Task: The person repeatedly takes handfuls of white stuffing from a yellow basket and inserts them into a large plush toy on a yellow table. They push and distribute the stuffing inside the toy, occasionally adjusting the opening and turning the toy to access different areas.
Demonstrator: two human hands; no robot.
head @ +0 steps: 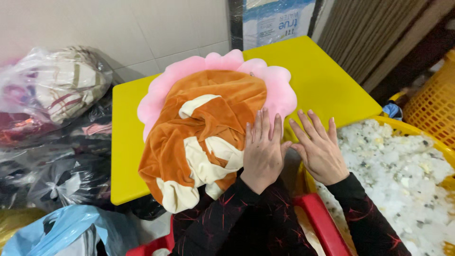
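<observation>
While both hands lay flat with nothing gripped, the limp orange and cream velvet plush cover (201,135) sat heaped on the yellow plastic bench (322,80), its lower folds spilling over the near edge toward the person's lap. It rested on top of a pink flower-shaped plush cushion (163,87), whose scalloped rim showed around the far and left sides; that stacking seemingly kept both soft pieces within easy reach and off the floor. The left hand (262,147) was spread open, fingers together and pointing away, palm pressed on the right edge of the orange cover as if to smooth or steady it. The right hand (320,149) was likewise open, fingers slightly fanned, palm down just beside the left, on the bench edge near the pink rim. Both wrists came up from black sleeves with red streaks (246,218), forearms angled inward so the 2 hands nearly touched at the thumbs. A yellow basket of white fibre stuffing (403,166) stood close at the right, and clear plastic bags of fabric (57,90) were piled at the left.
</observation>
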